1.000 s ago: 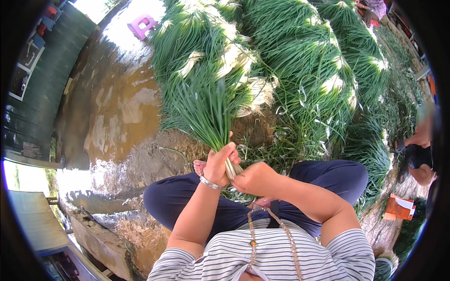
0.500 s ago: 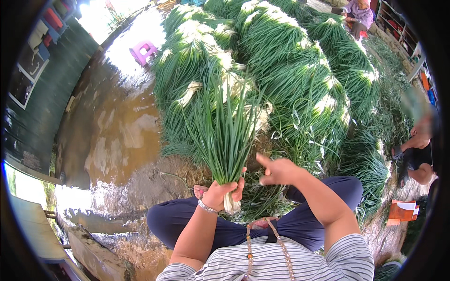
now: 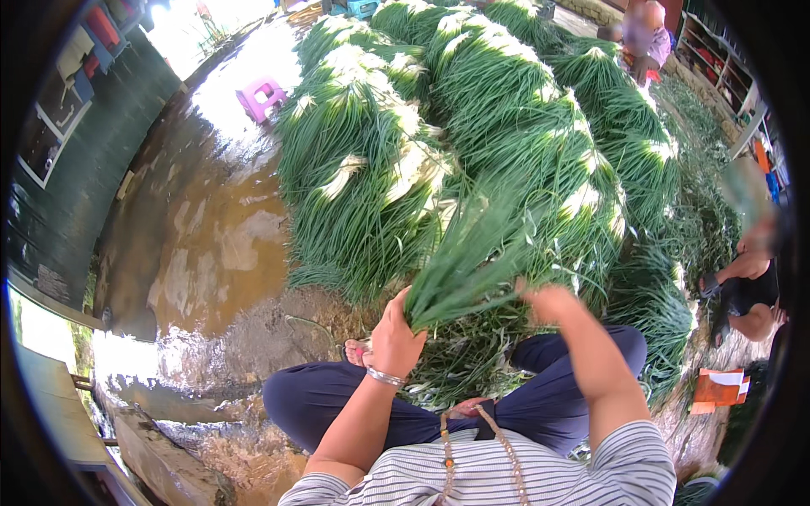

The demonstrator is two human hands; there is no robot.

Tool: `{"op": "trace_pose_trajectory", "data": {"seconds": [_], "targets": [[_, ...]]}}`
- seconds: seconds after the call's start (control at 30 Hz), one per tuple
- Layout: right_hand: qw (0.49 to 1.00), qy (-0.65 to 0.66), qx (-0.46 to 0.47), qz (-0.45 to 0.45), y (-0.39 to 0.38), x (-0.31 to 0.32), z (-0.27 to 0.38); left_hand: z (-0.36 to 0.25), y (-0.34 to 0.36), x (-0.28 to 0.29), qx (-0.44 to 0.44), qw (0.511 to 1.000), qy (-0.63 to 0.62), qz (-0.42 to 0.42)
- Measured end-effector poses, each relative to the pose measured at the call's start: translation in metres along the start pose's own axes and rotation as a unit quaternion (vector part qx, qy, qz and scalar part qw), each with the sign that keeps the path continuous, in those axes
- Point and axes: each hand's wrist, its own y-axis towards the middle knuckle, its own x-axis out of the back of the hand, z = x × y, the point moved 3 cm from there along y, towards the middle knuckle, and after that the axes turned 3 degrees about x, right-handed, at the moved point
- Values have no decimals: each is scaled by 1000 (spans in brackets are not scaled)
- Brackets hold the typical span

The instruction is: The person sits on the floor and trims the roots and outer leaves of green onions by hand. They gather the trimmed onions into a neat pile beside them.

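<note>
A seated person's left hand [image 3: 395, 337] grips a slanting bunch of long green chives [image 3: 472, 266] at its base while the open right hand [image 3: 547, 302] hovers just beside it, before heaped green, white-ended bundles [image 3: 472, 126] on wet brown ground [image 3: 202, 244].

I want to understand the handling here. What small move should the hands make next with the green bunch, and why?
Probably bring the right hand back onto the bunch of green stalks. Only the left hand grips it, at the base, and the long blurred tops tilt right, so a second hand would steady it.
</note>
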Motion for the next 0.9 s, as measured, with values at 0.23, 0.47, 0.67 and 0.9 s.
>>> {"op": "trace_pose_trajectory", "data": {"seconds": [0.23, 0.47, 0.67, 0.9], "targets": [[804, 506, 301, 82, -11, -71, 101, -20, -9, -4, -46, 990, 116, 66], [405, 871, 278, -12, -18, -10, 102, -37, -34, -31, -88, 973, 30, 211], [362, 885, 283, 71, -48, 10, 94, -39, -36, -44, 219, 613, -522, 551], [528, 654, 158, -518, -53, 45, 46, -22, -43, -48, 258, 637, -580, 437]]}}
